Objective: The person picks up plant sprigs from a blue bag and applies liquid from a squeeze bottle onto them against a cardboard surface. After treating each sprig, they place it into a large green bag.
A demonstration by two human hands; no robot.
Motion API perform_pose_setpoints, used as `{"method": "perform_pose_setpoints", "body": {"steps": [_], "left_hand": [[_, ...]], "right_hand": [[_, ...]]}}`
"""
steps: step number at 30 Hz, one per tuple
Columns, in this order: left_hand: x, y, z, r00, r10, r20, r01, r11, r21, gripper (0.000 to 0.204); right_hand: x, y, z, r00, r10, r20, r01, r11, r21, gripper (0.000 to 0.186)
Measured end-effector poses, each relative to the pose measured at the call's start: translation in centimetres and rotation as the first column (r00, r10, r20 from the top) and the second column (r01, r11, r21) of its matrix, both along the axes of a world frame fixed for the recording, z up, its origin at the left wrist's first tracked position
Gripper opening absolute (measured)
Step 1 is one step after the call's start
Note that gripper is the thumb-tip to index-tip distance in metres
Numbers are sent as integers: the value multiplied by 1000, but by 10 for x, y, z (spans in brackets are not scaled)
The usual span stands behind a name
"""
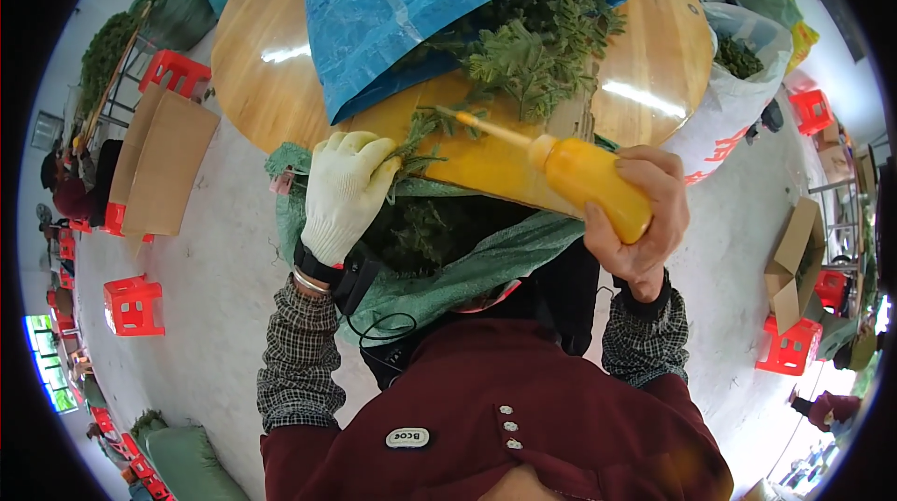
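Note:
My left hand (pixel 350 188), in a white knitted glove, pinches a small green artificial sprig (pixel 419 132) by its lower end. In my bare right hand (pixel 659 211) is a yellow squeeze bottle (pixel 598 185), tilted with its long thin nozzle (pixel 500 131) pointing left toward the sprig. Whether the nozzle's tip touches the sprig I cannot tell. Below both hands lies a yellow-stained board (pixel 495 167) on the table. Behind it, a heap of green sprigs (pixel 533 62) spills from a blue plastic bag (pixel 392 24).
A round wooden table (pixel 257 62) carries the bag and board. At my lap an open green woven sack (pixel 467 263) holds dark greenery. A white sack (pixel 738 99) stands at the right. Red stools (pixel 134 306) and cardboard boxes (pixel 170 164) stand around on the floor.

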State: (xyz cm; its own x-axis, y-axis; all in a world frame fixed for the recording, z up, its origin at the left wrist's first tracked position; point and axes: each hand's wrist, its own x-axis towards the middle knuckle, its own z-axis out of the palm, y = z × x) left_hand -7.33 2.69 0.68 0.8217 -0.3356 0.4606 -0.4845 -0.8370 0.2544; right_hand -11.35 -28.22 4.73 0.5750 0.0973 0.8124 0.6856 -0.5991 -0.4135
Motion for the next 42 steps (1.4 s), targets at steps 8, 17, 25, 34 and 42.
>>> {"method": "perform_pose_setpoints", "body": {"steps": [8,17,25,34,42], "left_hand": [[-10,-19,-8,997,39,59,-37,998,-43,17],[-15,-34,-11,995,48,89,-44,998,-45,20],[-41,-9,-3,994,-37,-105,32,998,-55,28],[-19,-31,8,998,-39,-49,33,993,-118,30],[-3,-59,-13,999,15,-50,-16,1000,-19,33]], "right_hand": [[11,3,-12,985,-89,-147,71,990,-121,42],[-11,7,-7,980,83,-180,-81,997,18,43],[-10,-5,-17,969,50,-242,-46,999,20,41],[-16,-12,-15,957,54,-284,-55,998,4,42],[-31,-21,-10,979,-64,-193,70,997,26,40]]}}
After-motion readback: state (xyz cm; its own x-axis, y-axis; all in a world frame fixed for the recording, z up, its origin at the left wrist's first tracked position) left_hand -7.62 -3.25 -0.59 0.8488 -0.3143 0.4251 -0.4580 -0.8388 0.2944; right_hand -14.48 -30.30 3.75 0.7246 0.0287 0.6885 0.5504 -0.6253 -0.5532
